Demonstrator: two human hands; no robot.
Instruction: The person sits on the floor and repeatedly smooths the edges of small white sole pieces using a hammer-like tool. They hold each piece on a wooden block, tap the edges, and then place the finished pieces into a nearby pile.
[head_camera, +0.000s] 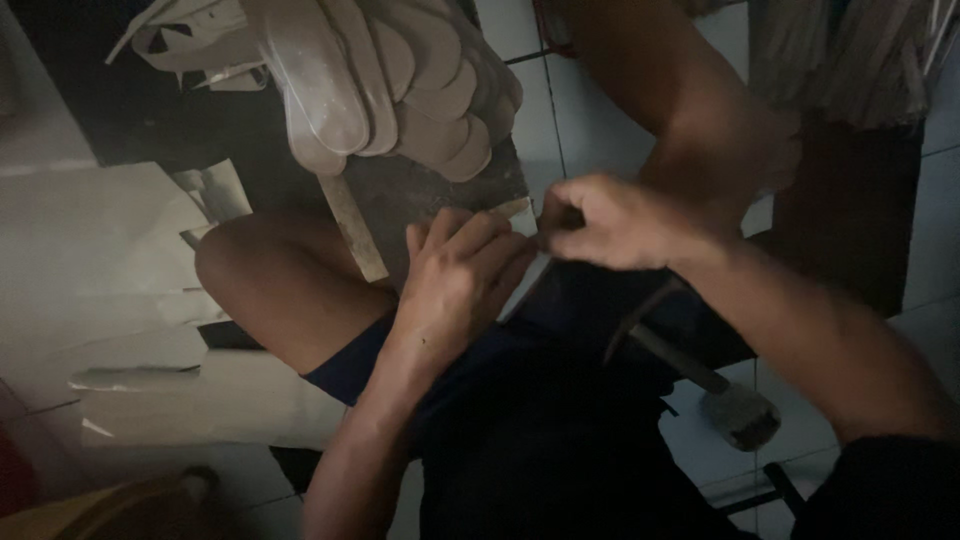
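- Our right hand (612, 222) is clenched around a small dark tool (562, 216); its kind is too dim to tell. Its tip meets the edge of a pale flat piece (512, 210).
- Our left hand (462, 272) lies flat, fingers spread, pressing that piece against the dark board (420, 190), seemingly to steady it.
- The board rests across our knee (262, 275), close to both hands.
- A stack of pale insole shapes (400, 80) sits at the board's far end.
- A hammer (715, 390) lies on the tiled floor (590, 120), near our right forearm.
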